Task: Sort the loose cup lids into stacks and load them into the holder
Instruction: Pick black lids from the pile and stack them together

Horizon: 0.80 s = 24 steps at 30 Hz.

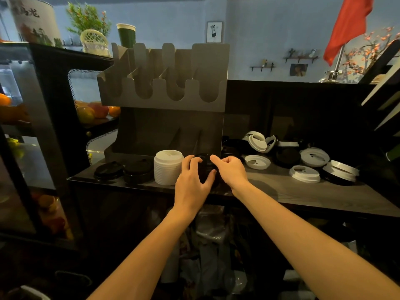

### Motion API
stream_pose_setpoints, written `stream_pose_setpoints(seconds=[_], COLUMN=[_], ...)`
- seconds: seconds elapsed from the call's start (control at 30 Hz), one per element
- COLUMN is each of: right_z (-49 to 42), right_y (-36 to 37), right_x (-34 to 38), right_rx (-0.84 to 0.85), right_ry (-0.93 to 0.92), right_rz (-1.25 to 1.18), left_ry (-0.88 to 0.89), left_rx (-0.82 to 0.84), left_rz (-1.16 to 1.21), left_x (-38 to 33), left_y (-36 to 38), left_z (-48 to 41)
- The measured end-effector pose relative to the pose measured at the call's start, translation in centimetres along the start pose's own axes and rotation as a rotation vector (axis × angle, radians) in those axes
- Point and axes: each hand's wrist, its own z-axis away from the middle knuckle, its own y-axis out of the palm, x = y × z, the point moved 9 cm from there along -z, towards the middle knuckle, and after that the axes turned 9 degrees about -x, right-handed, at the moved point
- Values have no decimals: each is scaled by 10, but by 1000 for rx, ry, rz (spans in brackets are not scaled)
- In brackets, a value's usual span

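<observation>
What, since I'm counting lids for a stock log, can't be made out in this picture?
Head view only:
Black lid stack: mostly covered by the left hand and right hand; its count is hidden, as is whether the right hand grips it.
Dark loose lids at the rear of the counter: merge with shadow, uncountable.
Holder's lower bay: too dark to see inside.
Green object at right: cut off by the frame edge.

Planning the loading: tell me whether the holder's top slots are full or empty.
Empty: the four top slots of the holder show only bare metal through their cutouts.
</observation>
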Motion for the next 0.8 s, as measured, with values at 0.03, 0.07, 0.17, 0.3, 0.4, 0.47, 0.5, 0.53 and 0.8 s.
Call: stream_pose_setpoints(seconds=[0.03,0.07,0.17,0.3,0.4,0.47,0.5,0.53,0.8], right_z=[-1,-1,-3,0,3,3,3,2,5], right_y=[1,3,7,7,12,12,10,8,8], right_x=[1,2,6,10,-1,-2,-1,0,2], right_rx=[-4,-2,20,107,156,134,112,93,127], right_ry=[-15,-24,-9,-18,-14,-32,-39,-45,-60], right_rz=[9,19,58,53,-28,-68,-82,-87,-77], left_ry=[7,13,11,-6,-2,12,28,55,81], left_rx=[0,0,-3,-13,-14,-29,-42,-58,-89], left_rz=[-13,-26,-55,-104,-148,-192,-212,-230,-123], left_x=[0,0,0,2,5,4,2,-2,-6], left_y=[0,-1,-1,-3,-2,-3,-4,-6,-7], left_z=[0,-1,-2,-3,-2,-3,-3,-3,-4])
